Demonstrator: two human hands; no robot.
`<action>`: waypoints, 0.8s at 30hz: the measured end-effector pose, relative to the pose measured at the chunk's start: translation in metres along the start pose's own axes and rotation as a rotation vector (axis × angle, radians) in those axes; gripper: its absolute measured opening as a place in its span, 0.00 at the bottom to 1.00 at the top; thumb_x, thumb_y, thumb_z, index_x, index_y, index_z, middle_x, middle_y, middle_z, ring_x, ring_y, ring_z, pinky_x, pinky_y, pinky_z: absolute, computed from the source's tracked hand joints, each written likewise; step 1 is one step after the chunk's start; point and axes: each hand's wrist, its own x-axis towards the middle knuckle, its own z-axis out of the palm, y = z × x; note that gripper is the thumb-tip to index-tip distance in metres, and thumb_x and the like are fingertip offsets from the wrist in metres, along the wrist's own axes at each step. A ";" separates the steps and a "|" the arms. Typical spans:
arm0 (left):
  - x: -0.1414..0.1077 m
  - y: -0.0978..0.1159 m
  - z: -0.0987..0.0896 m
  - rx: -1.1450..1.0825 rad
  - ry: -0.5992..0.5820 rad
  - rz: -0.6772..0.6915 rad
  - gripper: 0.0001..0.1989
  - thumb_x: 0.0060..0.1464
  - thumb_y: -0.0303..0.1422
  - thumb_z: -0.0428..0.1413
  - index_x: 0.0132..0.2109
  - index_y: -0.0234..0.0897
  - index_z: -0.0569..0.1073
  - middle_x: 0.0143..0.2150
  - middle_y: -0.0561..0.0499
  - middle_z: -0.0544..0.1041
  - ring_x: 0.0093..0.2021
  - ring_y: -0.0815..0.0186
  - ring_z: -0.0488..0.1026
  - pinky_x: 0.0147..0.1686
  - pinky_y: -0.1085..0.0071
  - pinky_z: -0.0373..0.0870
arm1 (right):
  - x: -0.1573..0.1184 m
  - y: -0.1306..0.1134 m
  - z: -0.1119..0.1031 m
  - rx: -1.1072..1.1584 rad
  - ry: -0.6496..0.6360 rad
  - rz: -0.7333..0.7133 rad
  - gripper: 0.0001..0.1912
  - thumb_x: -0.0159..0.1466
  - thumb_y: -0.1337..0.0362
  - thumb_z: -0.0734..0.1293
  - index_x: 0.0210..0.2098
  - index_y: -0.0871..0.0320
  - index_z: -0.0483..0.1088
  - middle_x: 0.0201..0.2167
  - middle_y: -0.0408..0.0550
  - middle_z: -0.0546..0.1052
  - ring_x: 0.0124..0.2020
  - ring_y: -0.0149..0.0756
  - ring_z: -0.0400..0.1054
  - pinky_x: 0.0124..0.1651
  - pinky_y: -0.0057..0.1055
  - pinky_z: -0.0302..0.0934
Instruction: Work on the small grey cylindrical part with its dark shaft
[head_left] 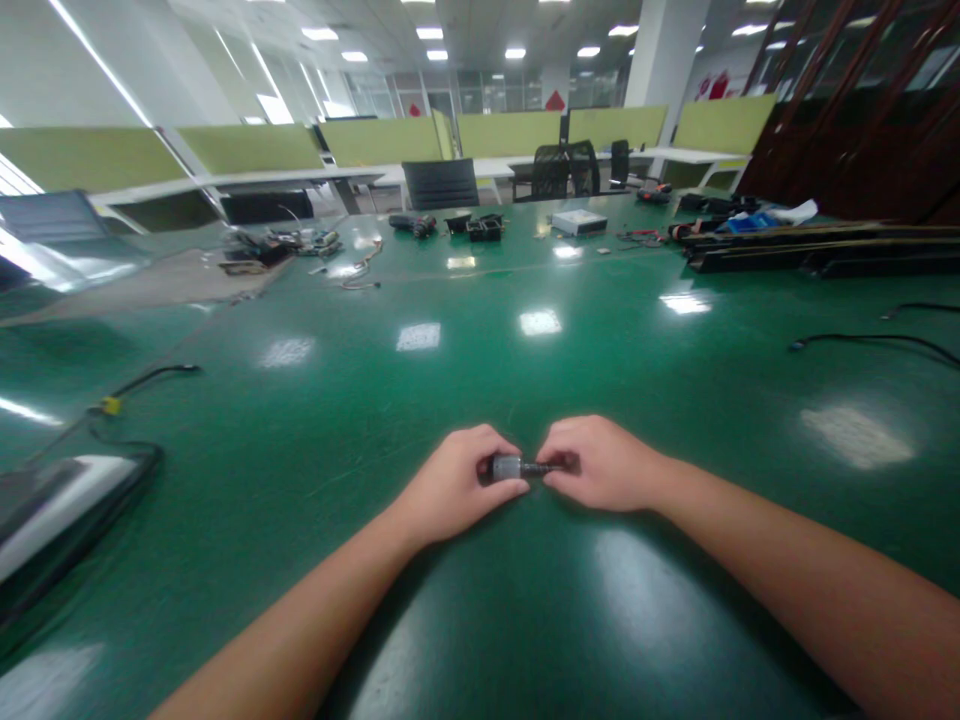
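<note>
Piece in hand: grey-banded cylinder [508, 468] with a slim dark end; exact type too blurred to call.
Done: cylinder is in both hands and lies crosswise in front of the person, thick part and slim end in line.
Left: can't tell. Fingers cover both ends, so no read on whether it's one body or two mated parts; I'd call it mid-handling, as neither end is free.
Left grip [457, 480]: thumb and fingers pinching the thick part; grey band shows between them.
Right grip [600, 465]: fingertips pinching the slim dark end, tip hidden in the fingers.
Cylinder vs grips: bridges the gap; hands near each other, apart, middle exposed.
Counter [450, 380]: green, glossy, under the cylinder; can't tell if the two touch.
Left of cylinder, well apart: grey-and-white flat device [67, 500], cable with yellow tag [111, 405] behind it.
Right of cylinder, farther out: black cable [870, 341].
Beyond cylinder, far side: silver box [579, 222], dark rails [825, 250] off to its right.
</note>
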 end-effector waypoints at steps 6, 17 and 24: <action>-0.001 -0.001 -0.001 0.000 0.002 0.000 0.11 0.56 0.40 0.63 0.43 0.38 0.79 0.38 0.50 0.77 0.36 0.64 0.72 0.36 0.70 0.66 | 0.001 -0.002 -0.002 0.004 -0.013 0.033 0.05 0.59 0.64 0.72 0.35 0.58 0.78 0.30 0.43 0.76 0.31 0.30 0.67 0.35 0.27 0.57; -0.004 -0.004 -0.002 -0.016 -0.006 0.002 0.11 0.55 0.38 0.64 0.43 0.38 0.79 0.39 0.50 0.77 0.37 0.64 0.72 0.37 0.70 0.66 | -0.004 0.005 -0.012 0.002 -0.083 0.024 0.03 0.58 0.67 0.72 0.33 0.58 0.78 0.29 0.44 0.77 0.30 0.30 0.68 0.34 0.26 0.59; -0.009 -0.005 -0.005 -0.038 -0.003 -0.003 0.11 0.55 0.38 0.65 0.43 0.38 0.78 0.40 0.49 0.77 0.37 0.64 0.72 0.37 0.69 0.67 | -0.007 0.010 -0.026 -0.012 -0.097 0.093 0.04 0.57 0.68 0.72 0.33 0.58 0.79 0.28 0.44 0.77 0.28 0.30 0.68 0.32 0.27 0.59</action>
